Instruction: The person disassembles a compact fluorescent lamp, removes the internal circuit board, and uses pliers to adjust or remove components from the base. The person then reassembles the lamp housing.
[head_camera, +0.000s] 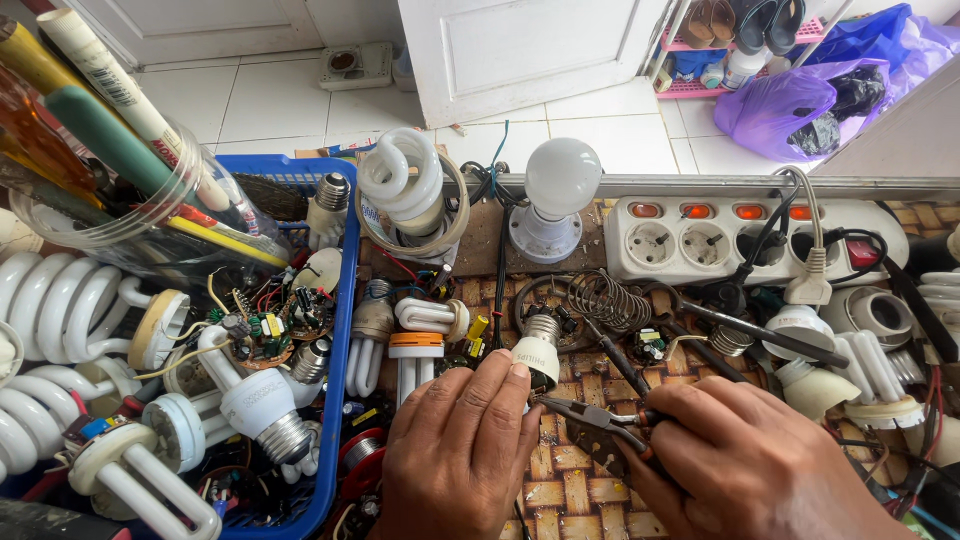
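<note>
Left hand (455, 460) grip closed on half-hidden bulb base (537, 360); right hand (750, 465) clasping pliers (600, 418), handles hidden.

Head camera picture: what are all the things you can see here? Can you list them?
bulb base: one, white, under the left fingers
pliers: one, dark, in the right hand
round bulb: one, white, upright at the back
power strip: one, white with orange switches, right rear
blue basket: one, left, full of lamp parts
spiral lamps: several, white, far left
plastic jar: one, clear, holding tools, upper left
purple bag: one, on the floor
left hand: one, on the bulb base
right hand: one, gripping the pliers
</note>
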